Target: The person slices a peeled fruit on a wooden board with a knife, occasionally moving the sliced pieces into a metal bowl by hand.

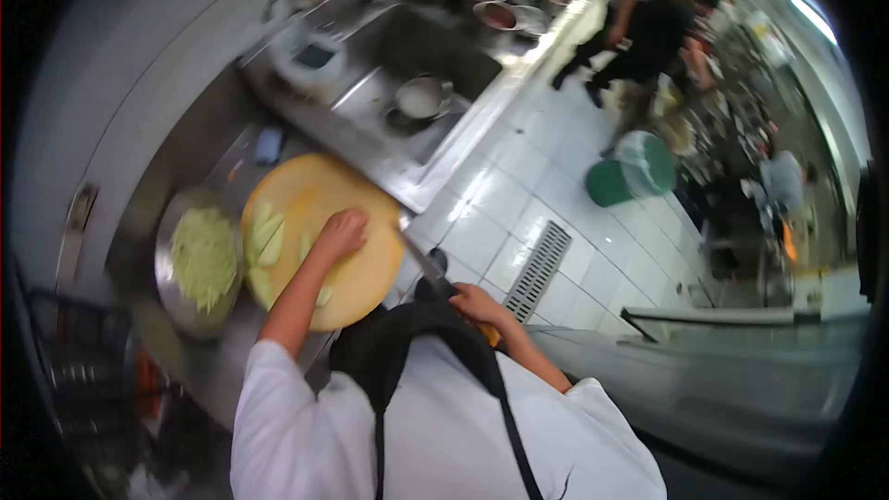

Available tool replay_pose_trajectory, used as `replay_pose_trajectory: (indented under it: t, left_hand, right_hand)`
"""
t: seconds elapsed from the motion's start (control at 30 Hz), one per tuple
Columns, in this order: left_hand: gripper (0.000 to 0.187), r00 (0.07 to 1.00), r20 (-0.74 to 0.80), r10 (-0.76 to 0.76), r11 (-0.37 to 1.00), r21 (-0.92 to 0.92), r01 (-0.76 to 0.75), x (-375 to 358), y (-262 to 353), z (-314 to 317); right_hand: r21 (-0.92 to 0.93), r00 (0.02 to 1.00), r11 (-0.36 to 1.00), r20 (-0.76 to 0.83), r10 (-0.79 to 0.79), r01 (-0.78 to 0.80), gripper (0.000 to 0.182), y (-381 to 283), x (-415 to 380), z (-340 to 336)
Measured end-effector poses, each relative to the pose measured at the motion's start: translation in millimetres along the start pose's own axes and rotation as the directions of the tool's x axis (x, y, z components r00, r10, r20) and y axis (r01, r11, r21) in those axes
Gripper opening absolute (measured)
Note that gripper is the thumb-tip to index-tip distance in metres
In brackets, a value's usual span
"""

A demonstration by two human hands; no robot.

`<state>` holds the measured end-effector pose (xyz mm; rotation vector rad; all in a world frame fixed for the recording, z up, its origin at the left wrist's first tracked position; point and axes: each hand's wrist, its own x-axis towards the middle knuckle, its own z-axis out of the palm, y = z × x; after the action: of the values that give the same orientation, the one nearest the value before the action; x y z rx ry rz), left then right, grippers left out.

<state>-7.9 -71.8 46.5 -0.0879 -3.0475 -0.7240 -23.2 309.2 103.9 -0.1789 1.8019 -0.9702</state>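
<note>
My left hand (343, 231) rests on the round, yellowish cutting board (370, 282) with its fingers curled closed. Whatever those fingers may hold is hidden. My right hand (478, 304) grips a knife (422, 256) off the board's right side, its blade slanting up toward the board's edge. Pale green vegetable pieces (267, 236) lie on the board's left part, left of my left hand. Just left of the board stands a metal bowl (165, 264) heaped with pale green vegetable shreds (204, 257).
Beyond the board is a metal sink (444, 56) holding a pot (422, 96); a white container (306, 57) stands beside it. Dishes (505, 14) crowd the far counter. On the tiled floor are a green bin (622, 176) and a drain grate (539, 270). Blurred people (653, 23) stand farther back.
</note>
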Motion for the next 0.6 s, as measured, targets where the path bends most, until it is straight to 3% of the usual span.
replay_pose_trajectory:
  t: [0.03, 0.07, 0.13, 0.17, 0.2, 0.23, 0.33, 0.43, 0.47, 0.53, 0.6]
  left_hand:
    - [0.011, 0.996, -0.019, -0.088, 0.996, -0.026, 0.088, 0, -4, 4]
    - [0.01, 0.99, -0.069, -0.121, 0.985, -0.128, 0.112, -4, -8, 2]
    - [0.014, 0.927, -0.297, -0.23, 0.951, -0.27, 0.149, -21, 3, -23]
    - [0.014, 0.888, -0.381, -0.255, 0.954, -0.251, 0.166, -36, 9, -46]
    - [0.012, 0.816, -0.453, -0.359, 0.923, -0.301, 0.239, -51, 14, -70]
    - [0.011, 0.737, -0.518, -0.435, 0.893, -0.351, 0.281, -66, 13, -93]
    - [0.011, 0.411, -0.783, -0.468, 0.861, -0.298, 0.412, -123, -12, -150]
    - [0.037, 0.38, -0.76, -0.527, 0.656, -0.079, 0.751, -194, -63, -176]
    - [0.051, 0.269, -0.622, -0.736, 0.466, -0.176, 0.867, -202, -58, -193]
    - [0.04, 0.263, -0.762, -0.592, 0.489, -0.08, 0.869, -215, -52, -200]
    - [0.028, 0.295, -0.754, -0.586, 0.655, -0.227, 0.72, -202, -26, -190]
  right_hand:
    - [0.011, 0.998, 1.0, -0.068, 0.015, -0.014, 0.032, -5, -5, 2]
    - [-0.036, 1.0, 0.999, -0.02, -0.011, 0.01, 0.043, 12, 10, -1]
    - [-0.169, 0.998, 0.984, -0.012, -0.065, 0.062, 0.033, 7, 11, -6]
    - [-0.227, 0.985, 0.962, -0.053, -0.166, 0.15, 0.026, 29, 25, -7]
    - [-0.113, 0.984, 0.978, -0.018, -0.178, 0.175, 0.028, 61, 44, -12]
    - [-0.112, 0.989, 0.983, -0.014, -0.147, 0.145, 0.032, 52, 41, -11]
    - [-0.189, 0.981, 0.969, -0.072, -0.178, 0.162, 0.028, 63, 51, -9]
    - [-0.301, 0.966, 0.924, -0.025, -0.256, 0.237, 0.024, 70, 67, -16]
    - [-0.306, 0.975, 0.93, -0.026, -0.222, 0.204, 0.023, 63, 65, -13]
    - [-0.317, 0.986, 0.937, -0.035, -0.164, 0.145, 0.02, 25, 54, -6]
    - [-0.286, 0.983, 0.946, -0.059, -0.176, 0.152, 0.017, 4, 47, 1]
